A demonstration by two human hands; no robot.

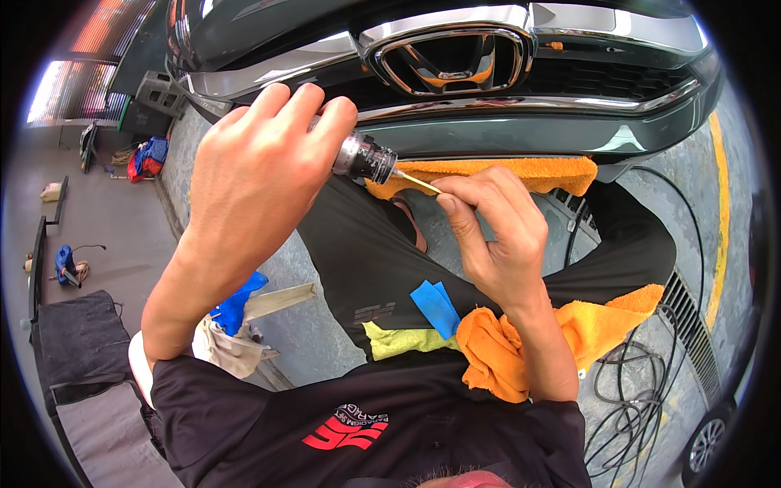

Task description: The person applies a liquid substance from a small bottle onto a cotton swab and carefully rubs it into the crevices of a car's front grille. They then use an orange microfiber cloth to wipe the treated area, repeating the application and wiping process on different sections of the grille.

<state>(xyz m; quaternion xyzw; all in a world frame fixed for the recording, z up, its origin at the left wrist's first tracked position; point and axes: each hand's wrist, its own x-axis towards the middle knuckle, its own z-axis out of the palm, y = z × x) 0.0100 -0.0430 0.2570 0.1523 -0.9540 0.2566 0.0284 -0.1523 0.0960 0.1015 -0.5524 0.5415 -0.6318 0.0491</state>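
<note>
My left hand (262,152) grips a small dark bottle (366,158) with a silver band, tilted so its mouth points right and downward. Between the thumb and fingertips of my right hand (503,226) is a thin cotton swab (421,182). The swab's far end meets the bottle's mouth; whether it goes inside is too small to tell. Just beyond both hands is the front bumper (464,137) of a dark car, with a chrome Honda emblem (454,64) in its grille. An orange microfiber towel (518,174) lies along the bumper's lower edge.
On my lap lie a blue cloth (436,308), a yellow-green cloth (409,341) and another orange towel (494,351). Black hose (634,390) is tangled beside a floor grate (692,335) at right. A white and blue cloth bundle (232,341) is at my left.
</note>
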